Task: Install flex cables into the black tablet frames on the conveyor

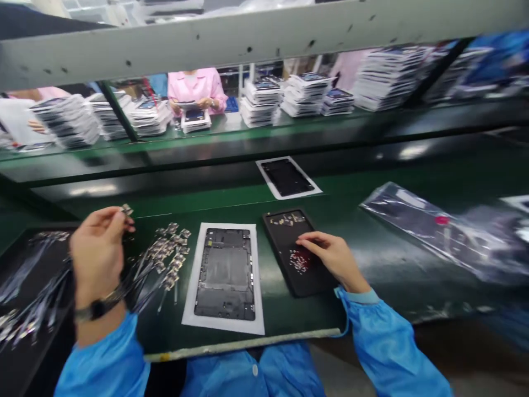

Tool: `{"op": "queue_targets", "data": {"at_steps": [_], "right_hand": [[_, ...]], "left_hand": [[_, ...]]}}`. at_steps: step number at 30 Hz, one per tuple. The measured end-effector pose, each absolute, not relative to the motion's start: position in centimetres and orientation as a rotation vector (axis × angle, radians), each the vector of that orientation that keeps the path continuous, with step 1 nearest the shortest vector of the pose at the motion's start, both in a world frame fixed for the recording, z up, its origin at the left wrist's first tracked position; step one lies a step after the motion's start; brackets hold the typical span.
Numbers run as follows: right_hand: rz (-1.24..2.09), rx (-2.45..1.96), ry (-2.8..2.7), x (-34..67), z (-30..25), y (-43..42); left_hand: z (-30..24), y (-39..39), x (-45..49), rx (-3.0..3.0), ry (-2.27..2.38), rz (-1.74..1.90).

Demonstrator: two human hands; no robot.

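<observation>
My left hand (99,242), with a watch on the wrist, is raised at the left, thumb and fingers pinching a small metallic piece (127,209). To its right lies a pile of thin cables with shiny metallic ends (167,251). My right hand (330,253) is over a black tray (285,270), fingertips pressed together; anything between them is too small to make out. The tray holds tiny pale parts (298,261) below the fingertips and several gold-coloured pieces (287,219) near its far edge. Between my hands, a black tablet housing (225,273) lies on a white sheet (190,314).
Another dark housing (287,176) on white backing lies further back. Clear plastic bags (430,226) are at the right; more cables (33,281) fill a black tray at far left. Beyond the raised rail (264,33), a person in pink (196,91) works among stacks (258,102).
</observation>
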State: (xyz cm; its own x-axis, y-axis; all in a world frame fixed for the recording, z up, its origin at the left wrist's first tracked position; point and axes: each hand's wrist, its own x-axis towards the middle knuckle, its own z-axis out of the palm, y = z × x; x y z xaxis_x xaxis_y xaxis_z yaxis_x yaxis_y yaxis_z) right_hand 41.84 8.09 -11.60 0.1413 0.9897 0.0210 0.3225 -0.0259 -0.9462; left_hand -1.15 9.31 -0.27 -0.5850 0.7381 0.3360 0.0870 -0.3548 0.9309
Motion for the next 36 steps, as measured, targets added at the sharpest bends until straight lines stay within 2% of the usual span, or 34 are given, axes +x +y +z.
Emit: {"op": "queue_targets", "data": {"at_steps": [4,7,10,14,21,28,36], "right_hand": [[1.035,-1.412,-1.401,40.1,-10.5,8.5],[1.093,-1.336,-1.487,37.9,-9.7,8.9],[1.143,-1.289,-1.576,35.4,-8.9,9.5],[1.178,-1.267,-1.708,32.7,-8.7,10.3],[1.354,-1.233,-1.756,31.0,-10.1,10.7],[1.567,-1.193,-1.79,30.8,-10.3,10.3],[1.645,-1.169,-1.807,30.8,-10.8,10.3]], "left_hand": [[0.8,6.6,2.3,1.229,1.408,1.598],[-2.1,6.4,5.9,1.339,1.365,1.144],[-5.9,7.4,9.0,1.422,1.285,0.929],[-9.0,8.5,10.8,1.443,1.26,0.891],[-11.1,9.2,10.6,1.249,1.271,0.943],[-11.4,9.1,10.8,1.319,1.255,0.87],[-10.9,8.9,10.8,1.447,1.232,0.793]]}}
